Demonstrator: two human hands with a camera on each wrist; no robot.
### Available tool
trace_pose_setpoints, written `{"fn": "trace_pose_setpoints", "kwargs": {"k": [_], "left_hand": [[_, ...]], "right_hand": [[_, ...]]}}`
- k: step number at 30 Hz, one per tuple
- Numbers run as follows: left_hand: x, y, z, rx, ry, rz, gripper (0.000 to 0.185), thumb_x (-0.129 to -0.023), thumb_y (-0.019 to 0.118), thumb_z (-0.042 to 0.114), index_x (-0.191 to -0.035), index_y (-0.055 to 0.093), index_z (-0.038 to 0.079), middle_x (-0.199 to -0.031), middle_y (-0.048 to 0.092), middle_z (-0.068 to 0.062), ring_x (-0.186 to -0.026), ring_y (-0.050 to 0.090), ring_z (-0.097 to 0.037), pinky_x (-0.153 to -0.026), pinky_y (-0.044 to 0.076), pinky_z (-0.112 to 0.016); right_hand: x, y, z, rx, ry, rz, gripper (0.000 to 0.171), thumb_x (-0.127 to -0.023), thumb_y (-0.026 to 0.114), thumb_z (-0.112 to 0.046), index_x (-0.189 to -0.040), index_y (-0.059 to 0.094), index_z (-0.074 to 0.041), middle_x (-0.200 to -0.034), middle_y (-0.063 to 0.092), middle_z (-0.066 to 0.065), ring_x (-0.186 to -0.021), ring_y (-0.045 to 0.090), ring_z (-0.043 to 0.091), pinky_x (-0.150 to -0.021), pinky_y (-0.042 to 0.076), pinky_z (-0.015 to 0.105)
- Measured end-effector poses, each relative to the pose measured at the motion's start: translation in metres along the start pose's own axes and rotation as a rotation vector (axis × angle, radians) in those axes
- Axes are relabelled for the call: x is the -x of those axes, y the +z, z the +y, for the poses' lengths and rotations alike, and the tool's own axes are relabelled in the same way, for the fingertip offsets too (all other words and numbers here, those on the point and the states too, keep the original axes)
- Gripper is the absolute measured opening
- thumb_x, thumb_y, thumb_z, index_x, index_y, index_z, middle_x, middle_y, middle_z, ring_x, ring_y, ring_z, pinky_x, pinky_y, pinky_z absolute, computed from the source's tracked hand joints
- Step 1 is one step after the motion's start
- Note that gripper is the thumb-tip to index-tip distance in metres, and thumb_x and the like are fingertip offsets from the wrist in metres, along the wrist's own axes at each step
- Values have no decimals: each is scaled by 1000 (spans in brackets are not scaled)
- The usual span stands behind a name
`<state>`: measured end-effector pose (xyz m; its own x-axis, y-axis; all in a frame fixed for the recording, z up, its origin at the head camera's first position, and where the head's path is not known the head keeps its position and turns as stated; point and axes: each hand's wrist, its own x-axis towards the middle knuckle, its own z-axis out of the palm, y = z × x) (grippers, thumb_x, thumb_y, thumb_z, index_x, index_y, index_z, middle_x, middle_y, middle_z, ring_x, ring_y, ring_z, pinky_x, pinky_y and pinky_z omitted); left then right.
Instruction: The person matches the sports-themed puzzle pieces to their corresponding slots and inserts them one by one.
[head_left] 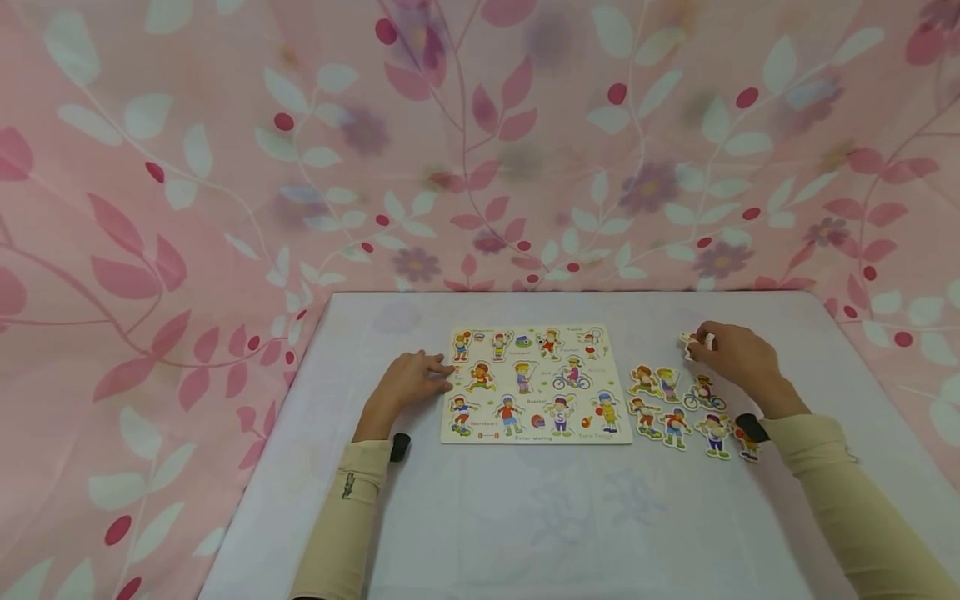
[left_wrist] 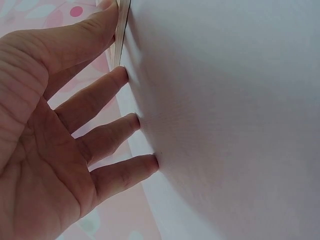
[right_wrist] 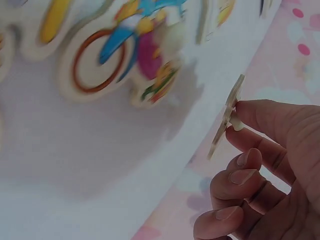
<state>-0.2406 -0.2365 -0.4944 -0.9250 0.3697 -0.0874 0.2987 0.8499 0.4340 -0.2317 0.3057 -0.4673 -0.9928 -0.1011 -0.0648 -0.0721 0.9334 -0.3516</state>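
pale-wood piece (right_wrist: 226, 116) sits pinched by its small knob (right_wrist: 236, 121) between thumb and finger of the right hand (head_left: 738, 358), beyond the loose pieces (head_left: 677, 429) and right of the board (head_left: 537, 387), so i'd call this the piece-in-hand step. left hand (head_left: 412, 383) is spread wide at the board's left edge; next move probably calls for keeping the knob pinch and turning the piece flat. thin, edge-on to the wrist cam, picture unreadable.
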Motion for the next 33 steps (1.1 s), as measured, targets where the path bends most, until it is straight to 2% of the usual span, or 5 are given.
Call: {"fn": "trace_pose_setpoints", "kwargs": {"k": [9,23,33], "left_hand": [[0,0,0,7,-17,4,37,-85,77,32,-119,73,18,-137,58,-7,-137,39,-42,-112,30,-53],[0,3,0,-30,-14,15,37,-85,77,33,-119,73,20,-135,60,-5,-135,42,-41,-110,33,-51],[0,3,0,-31,-22,1,37,-86,76,34,-120,73,20,-138,58,-5,-137,39,-41,-112,30,-52]], "right_hand": [[-9,4,-38,20,-47,15,24,-93,66,-28,-103,63,-6,-75,56,6,-61,48,21,-46,37,31],[-30,26,-75,1,-116,-4,22,-94,66,-30,-104,65,-9,-74,57,4,-58,48,20,-45,35,31],[-46,45,-100,3,-169,-29,19,-95,65,-27,-103,66,-10,-70,57,0,-54,45,18,-45,33,30]]}}
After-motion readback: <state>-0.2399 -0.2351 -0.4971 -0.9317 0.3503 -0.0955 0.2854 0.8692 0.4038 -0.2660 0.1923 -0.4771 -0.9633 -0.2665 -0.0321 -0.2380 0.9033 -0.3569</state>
